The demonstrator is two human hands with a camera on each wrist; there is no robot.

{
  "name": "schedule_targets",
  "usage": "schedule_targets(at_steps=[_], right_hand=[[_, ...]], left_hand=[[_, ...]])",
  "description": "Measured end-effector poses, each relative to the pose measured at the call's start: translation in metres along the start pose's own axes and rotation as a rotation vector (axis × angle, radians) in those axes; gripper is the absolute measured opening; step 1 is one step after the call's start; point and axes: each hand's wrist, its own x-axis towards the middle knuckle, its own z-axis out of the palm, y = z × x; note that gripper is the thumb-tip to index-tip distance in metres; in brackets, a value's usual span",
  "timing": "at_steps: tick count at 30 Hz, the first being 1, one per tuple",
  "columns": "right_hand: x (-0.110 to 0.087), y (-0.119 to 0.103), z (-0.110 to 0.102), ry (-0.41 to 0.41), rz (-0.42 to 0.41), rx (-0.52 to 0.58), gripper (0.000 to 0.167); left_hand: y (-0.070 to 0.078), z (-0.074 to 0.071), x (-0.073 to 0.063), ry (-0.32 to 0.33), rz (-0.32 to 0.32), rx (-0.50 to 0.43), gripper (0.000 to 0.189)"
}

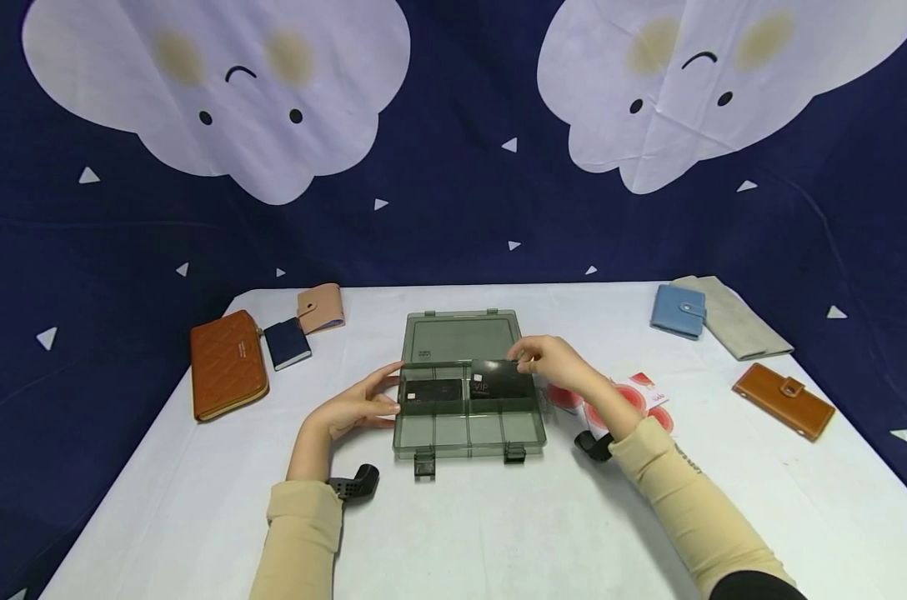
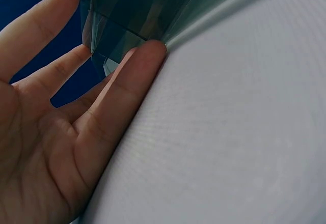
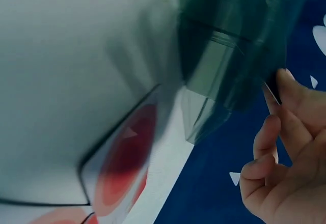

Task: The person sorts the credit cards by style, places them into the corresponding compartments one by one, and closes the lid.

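A see-through green plastic box (image 1: 453, 432) with its lid laid back stands mid-table, divided into several compartments. Between thumb and fingers my right hand (image 1: 558, 360) pinches the right edge of a black card (image 1: 498, 382) marked VIP, over the upper right compartments. The right wrist view shows that card edge-on (image 3: 273, 90) in the fingertips. Another black card (image 1: 433, 390) lies in the upper left compartments. My left hand (image 1: 352, 408) touches the box's left wall with extended fingers. The left wrist view has the thumb (image 2: 137, 76) along the lower edge.
Red-and-white cards (image 1: 637, 396) lie right of the box, partly under my right forearm. At the left are a brown zip wallet (image 1: 228, 367), a navy booklet (image 1: 287, 342) and a tan wallet (image 1: 321, 307). A blue wallet (image 1: 678, 311), grey cloth (image 1: 739, 317) and brown wallet (image 1: 784, 402) lie right.
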Motion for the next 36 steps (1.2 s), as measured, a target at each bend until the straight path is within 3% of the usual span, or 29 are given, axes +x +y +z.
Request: schedule_targets(at_steps=[4,9,18,22,25,32,36], right_hand=[[0.0,0.001,0.005,-0.036,-0.037,-0.123,0.01],[-0.001,0.001,0.009,-0.017,-0.078,-0.257,0.011],[-0.005,-0.002,0.013,0.012,-0.127,-0.385,0.021],[-0.006,-0.002,0.013,0.006,-0.125,-0.379,0.022],[-0.007,0.0,0.011,0.015,-0.099,-0.306,0.021],[-0.01,0.012,-0.003,0.195,0.011,-0.188,0.016],[-0.014,0.021,-0.014,0.168,0.096,-0.183,0.024]], left_hand=[[0.0,0.0,0.0,0.003,-0.001,0.003,0.082],[0.0,-0.001,0.0,-0.001,0.003,0.003,0.082],[-0.001,-0.001,0.0,-0.015,0.011,-0.01,0.082],[-0.001,-0.001,0.001,-0.015,0.013,-0.012,0.082],[-0.001,-0.001,0.001,-0.015,0.012,-0.011,0.082],[-0.001,-0.001,0.001,-0.012,0.012,-0.011,0.083],[-0.001,-0.001,0.0,-0.011,0.012,-0.009,0.083]])
